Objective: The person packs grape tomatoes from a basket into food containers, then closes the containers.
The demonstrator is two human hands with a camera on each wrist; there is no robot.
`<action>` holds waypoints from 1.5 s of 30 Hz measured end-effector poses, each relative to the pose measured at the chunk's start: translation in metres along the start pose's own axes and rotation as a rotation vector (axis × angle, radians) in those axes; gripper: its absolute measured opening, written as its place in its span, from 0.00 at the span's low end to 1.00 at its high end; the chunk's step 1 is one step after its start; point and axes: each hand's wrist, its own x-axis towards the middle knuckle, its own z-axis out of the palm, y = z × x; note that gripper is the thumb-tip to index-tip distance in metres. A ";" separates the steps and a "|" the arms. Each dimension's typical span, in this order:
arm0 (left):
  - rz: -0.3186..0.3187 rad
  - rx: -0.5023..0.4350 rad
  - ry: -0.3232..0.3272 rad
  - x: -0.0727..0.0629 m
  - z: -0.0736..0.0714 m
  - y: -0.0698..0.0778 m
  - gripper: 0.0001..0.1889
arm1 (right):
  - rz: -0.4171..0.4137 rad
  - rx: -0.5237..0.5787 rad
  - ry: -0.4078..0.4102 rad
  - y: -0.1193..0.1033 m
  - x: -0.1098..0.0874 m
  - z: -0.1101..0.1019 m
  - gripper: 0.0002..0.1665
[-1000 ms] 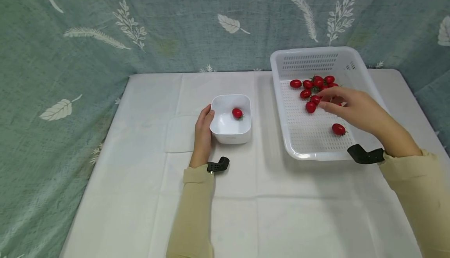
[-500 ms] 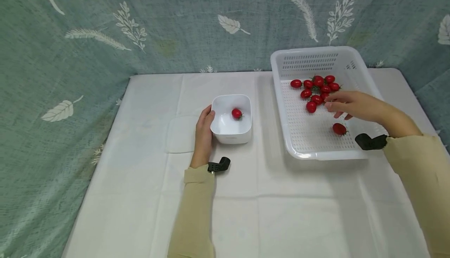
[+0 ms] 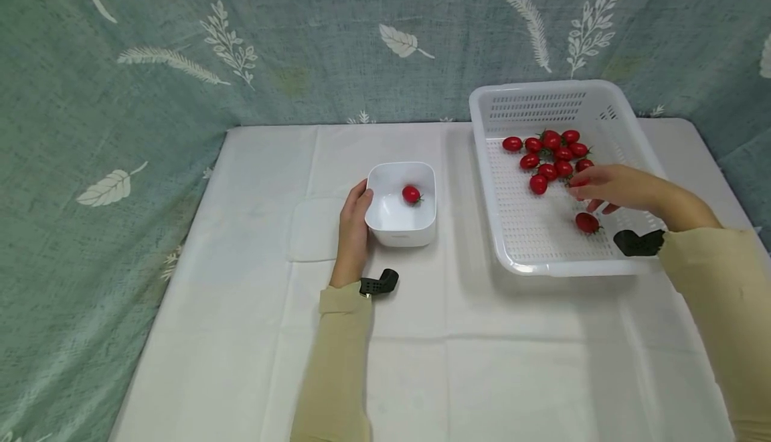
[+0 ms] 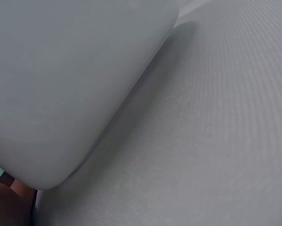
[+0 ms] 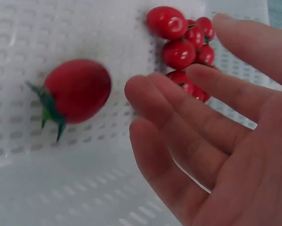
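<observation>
My left hand (image 3: pixel 353 228) holds the left side of a small white square container (image 3: pixel 400 238), thumb at its rim. One cherry tomato (image 3: pixel 411 194) lies inside it. In the left wrist view the container's wall (image 4: pixel 60 84) fills the upper left, with part of the hand (image 4: pixel 9 202) at the corner. Over the white perforated basket (image 3: pixel 490 194) hovers my right hand (image 3: pixel 638 191), fingers apart and loosely bent, holding nothing. A lone cherry tomato (image 5: pixel 79 92) with a green stem lies just off its fingertips. Several more cherry tomatoes (image 3: pixel 547 171) are clustered beyond the fingers.
A white cloth (image 3: pixel 397 361) covers the table. Left of the container lies a thin square piece (image 3: pixel 313 228), pale and flat. Green leaf-patterned fabric (image 3: pixel 337 47) rises behind the table and along the left. The basket's walls stand around the tomatoes.
My right hand has drawn back to the right from the tomato cluster, and its fingers have spread. The left hand stays on the container. The head view has shifted slightly.
</observation>
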 end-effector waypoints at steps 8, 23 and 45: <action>0.005 -0.004 0.012 -0.002 0.001 -0.001 0.22 | 0.014 -0.032 -0.024 0.008 0.006 0.006 0.36; 0.033 -0.031 -0.009 -0.007 0.002 0.010 0.24 | 0.107 -0.054 -0.150 0.012 0.009 0.010 0.41; 0.006 0.007 0.004 -0.012 0.005 0.018 0.23 | 0.031 -0.158 -0.105 0.013 0.010 0.011 0.22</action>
